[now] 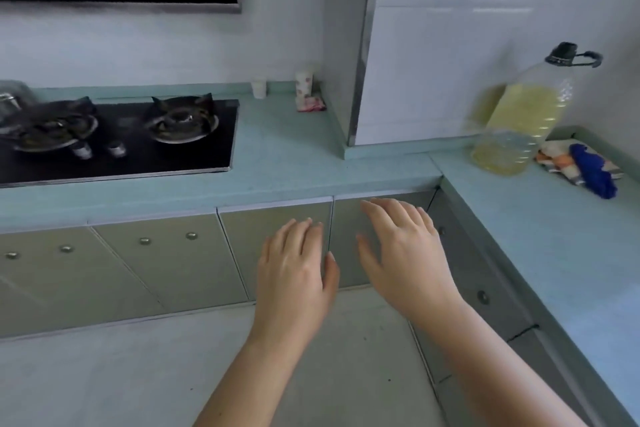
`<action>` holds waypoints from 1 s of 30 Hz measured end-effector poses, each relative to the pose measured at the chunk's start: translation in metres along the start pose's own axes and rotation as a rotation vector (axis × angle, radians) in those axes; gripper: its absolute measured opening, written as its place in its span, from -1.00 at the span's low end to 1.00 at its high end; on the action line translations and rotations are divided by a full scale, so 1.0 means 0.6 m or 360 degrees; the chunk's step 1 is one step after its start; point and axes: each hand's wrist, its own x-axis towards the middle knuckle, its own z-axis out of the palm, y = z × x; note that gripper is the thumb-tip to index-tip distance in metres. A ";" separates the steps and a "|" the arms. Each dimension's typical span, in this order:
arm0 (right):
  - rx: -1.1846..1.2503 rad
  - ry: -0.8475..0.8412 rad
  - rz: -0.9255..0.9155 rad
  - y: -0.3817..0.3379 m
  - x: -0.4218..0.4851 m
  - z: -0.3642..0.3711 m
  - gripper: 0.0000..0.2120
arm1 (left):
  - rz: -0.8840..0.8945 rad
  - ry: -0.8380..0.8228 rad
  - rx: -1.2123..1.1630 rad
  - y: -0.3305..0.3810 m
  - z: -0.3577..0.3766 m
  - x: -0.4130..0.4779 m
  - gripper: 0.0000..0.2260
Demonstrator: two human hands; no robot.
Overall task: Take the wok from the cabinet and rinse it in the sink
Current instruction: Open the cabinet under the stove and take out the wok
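Both bare forearms reach forward over the floor. The left hand and right hand are spread flat, fingers straight and a little apart, holding nothing, palms facing the cabinet doors under the counter. The doors are closed, grey-green with round knobs; I cannot tell if the fingertips touch them. The wok is out of sight. Farther back, a stove sits left, and a bottle and cloth right.

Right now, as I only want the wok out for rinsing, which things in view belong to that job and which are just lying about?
Job: closed cabinet doors, left hand, right hand, both empty; wok and sink not in view.
Lying about: gas stove, oil bottle, cloth, white cup.
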 end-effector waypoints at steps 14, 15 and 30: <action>-0.0084 -0.0150 0.0072 -0.074 0.112 0.148 -0.60 | -0.0001 -0.0207 -0.0064 -0.164 0.050 0.091 -0.66; -0.0078 -0.0165 0.0076 -0.073 0.118 0.158 -0.60 | -0.0011 -0.0213 -0.0063 -0.169 0.056 0.097 -0.66; 0.0152 -0.0335 -0.0117 0.049 0.251 0.350 -0.65 | -0.0701 -0.0330 -0.0530 -0.208 0.206 0.236 -0.66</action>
